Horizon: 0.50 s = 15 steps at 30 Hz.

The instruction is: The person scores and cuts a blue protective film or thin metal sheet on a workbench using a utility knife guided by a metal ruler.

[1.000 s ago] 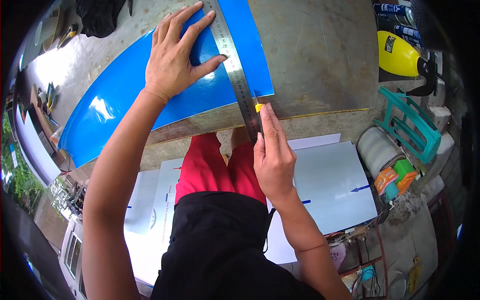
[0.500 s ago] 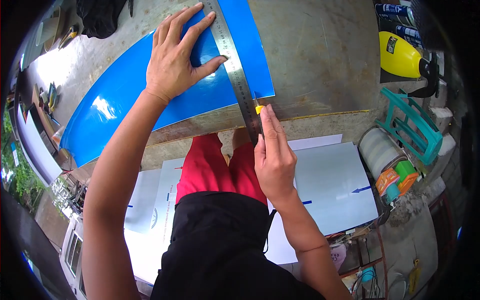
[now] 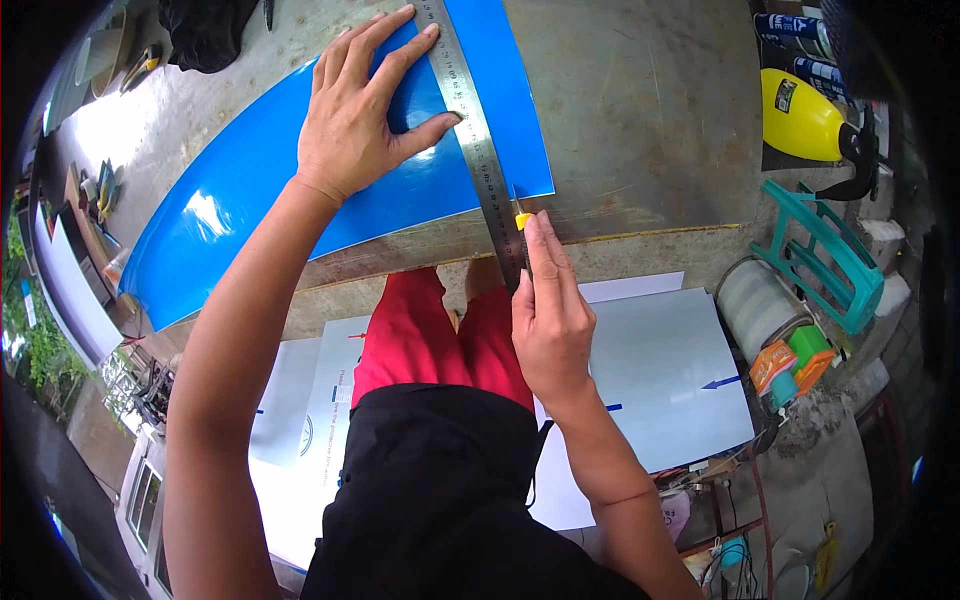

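Note:
My left hand (image 3: 352, 125) lies spread on a glossy blue sheet (image 3: 235, 195), its thumb and fingertips at the left edge of a long steel ruler (image 3: 472, 125). The ruler crosses the sheet lengthwise, and its near end sticks out past the table's front edge. Closed around a utility knife (image 3: 523, 221) with a yellow tip is my right hand (image 3: 556, 325). The thin blade points away from me, just right of the ruler at the near edge of the blue sheet. Most of the knife's handle is hidden by my fingers.
The metal tabletop (image 3: 640, 110) extends to the right of the sheet. A yellow spray bottle (image 3: 800, 115) and cans (image 3: 793, 35) stand at the right. Below them is a green plastic stool (image 3: 825, 260). A black cloth (image 3: 205, 30) lies at the far left.
The whole view has shifted very slightly. Both hands, the ruler and the knife keep nearly the same places on the sheet.

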Each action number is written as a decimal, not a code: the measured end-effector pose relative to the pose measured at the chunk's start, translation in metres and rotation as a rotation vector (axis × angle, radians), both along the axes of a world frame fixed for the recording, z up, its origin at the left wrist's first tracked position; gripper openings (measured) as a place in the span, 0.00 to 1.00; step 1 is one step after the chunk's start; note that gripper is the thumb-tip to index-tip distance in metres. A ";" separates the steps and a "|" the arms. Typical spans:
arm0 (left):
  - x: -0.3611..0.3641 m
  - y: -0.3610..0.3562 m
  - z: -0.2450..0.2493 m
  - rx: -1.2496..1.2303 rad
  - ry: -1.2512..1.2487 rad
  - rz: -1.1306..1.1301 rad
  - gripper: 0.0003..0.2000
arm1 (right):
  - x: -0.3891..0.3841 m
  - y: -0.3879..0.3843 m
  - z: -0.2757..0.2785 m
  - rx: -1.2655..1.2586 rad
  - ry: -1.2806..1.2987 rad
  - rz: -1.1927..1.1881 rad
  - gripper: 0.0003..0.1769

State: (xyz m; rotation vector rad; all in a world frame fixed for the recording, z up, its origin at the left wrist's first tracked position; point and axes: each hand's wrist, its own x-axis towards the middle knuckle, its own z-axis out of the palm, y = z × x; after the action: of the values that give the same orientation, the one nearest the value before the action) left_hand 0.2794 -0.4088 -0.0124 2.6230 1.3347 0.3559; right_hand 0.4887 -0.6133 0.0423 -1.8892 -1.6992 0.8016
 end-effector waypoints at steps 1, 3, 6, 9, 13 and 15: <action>0.000 0.000 0.000 0.000 0.000 0.001 0.42 | 0.000 0.000 0.000 0.003 -0.003 0.002 0.33; -0.001 0.000 -0.001 0.001 -0.001 -0.003 0.42 | 0.000 0.000 0.001 -0.002 -0.005 0.001 0.34; 0.000 -0.001 0.001 -0.003 0.006 0.003 0.44 | -0.001 0.000 0.003 -0.016 -0.012 -0.002 0.35; 0.001 -0.001 0.002 -0.027 -0.010 0.006 0.47 | -0.001 0.001 0.006 -0.031 -0.013 -0.003 0.35; 0.002 -0.001 0.003 -0.018 -0.018 0.011 0.49 | -0.002 0.002 0.007 -0.039 -0.008 -0.006 0.35; 0.003 -0.001 0.004 -0.028 0.006 0.013 0.49 | -0.002 0.002 0.009 -0.065 0.004 -0.008 0.36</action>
State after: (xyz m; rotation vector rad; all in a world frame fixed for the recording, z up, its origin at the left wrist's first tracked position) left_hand 0.2821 -0.4102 -0.0089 2.5958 1.3499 0.3296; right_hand 0.4867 -0.6115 0.0510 -1.9348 -1.6807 0.8672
